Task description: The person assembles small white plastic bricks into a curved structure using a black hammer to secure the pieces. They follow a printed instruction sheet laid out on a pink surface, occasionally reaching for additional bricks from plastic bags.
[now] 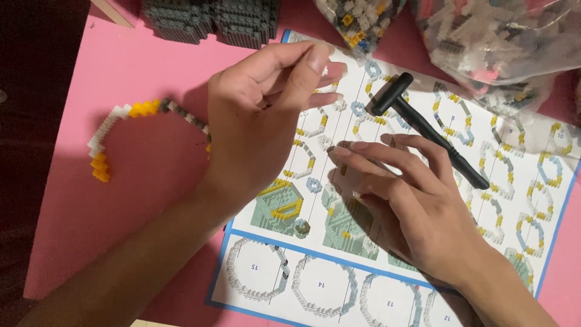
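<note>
Head view looks down on a pink desk (151, 169) with a printed instruction sheet (544, 206) spread across it. The left hand (266, 115) is raised just above the sheet, thumb and forefinger pinched together near their tips; whatever sits between them is too small to make out, most likely a single tiny building brick, though I cannot tell for sure. The remaining fingers curl loosely. The right hand (405, 206) lies palm down on the sheet, fingers stretched out nearly flat, the fingertips (339, 148) pressing on the paper over the printed diagrams; it grips nothing.

A brick of this kind would be very light, hard and smooth, easy to lose from a pinch, so a fingertip hold on its side walls suits it best. The curved chain of bricks (121, 130), white, yellow and grey, lies on the desk left of the left hand, partly hidden behind its wrist. It looks stiff piece by piece but fragile at the joints, so it is better lifted from underneath than by one end.

A small black hammer tool (423, 124) rests on the sheet just beyond the right hand. Clear bags of loose bricks (484, 36) sit at the far edge, beside a grey built block (212, 21).
</note>
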